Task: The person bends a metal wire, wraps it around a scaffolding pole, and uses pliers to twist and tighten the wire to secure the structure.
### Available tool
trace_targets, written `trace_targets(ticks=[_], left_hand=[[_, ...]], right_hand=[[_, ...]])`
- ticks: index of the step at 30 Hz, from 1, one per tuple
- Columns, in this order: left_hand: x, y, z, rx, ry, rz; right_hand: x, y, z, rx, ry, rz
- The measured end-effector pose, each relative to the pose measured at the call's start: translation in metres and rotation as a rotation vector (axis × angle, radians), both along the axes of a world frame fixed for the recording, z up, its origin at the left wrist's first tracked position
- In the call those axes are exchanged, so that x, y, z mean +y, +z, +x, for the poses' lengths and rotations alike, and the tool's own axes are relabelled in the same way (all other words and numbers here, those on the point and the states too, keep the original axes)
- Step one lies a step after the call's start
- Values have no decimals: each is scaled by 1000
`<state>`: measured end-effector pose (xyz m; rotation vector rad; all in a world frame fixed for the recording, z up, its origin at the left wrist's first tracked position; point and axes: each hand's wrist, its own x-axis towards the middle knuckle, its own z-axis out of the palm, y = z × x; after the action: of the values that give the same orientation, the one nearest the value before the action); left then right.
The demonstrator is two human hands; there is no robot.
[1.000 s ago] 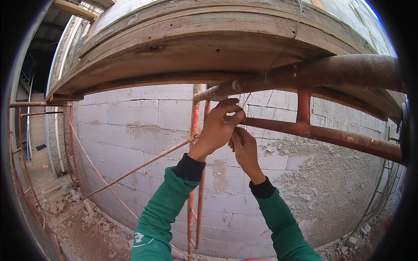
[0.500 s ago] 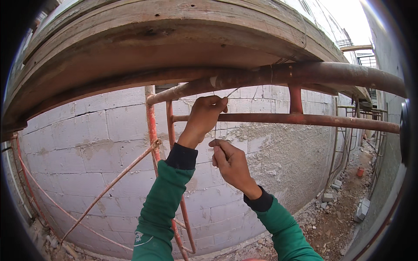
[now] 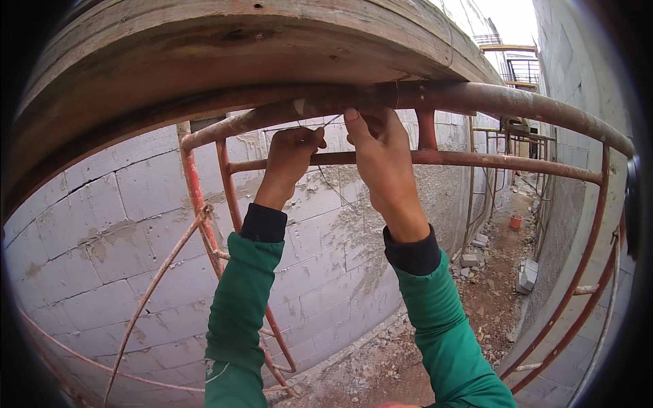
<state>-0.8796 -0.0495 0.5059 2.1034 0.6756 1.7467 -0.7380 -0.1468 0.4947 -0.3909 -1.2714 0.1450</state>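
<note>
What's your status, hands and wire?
Left hand pinching thin wire. Right hand raised at upper pipe, grip unclear. Between them, thin wire slants upward. Lower pipe passes behind both; plank overhead.

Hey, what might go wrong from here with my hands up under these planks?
The thin wire could scratch, since the left hand and right hand are bare. The right hand might also scrape against the scaffold pipe it is raised to. Rubble below could trip someone looking up.
</note>
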Motion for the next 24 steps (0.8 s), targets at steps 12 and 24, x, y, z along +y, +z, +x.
trace_targets(ticks=[12, 24], left_hand=[[-14, -1, -14, -185, -315, -38], [-39, -2, 5, -633, -586, -460]], right_hand=[[-8, -16, 2, 93, 360, 164], [-94, -49, 86, 36, -341, 75]])
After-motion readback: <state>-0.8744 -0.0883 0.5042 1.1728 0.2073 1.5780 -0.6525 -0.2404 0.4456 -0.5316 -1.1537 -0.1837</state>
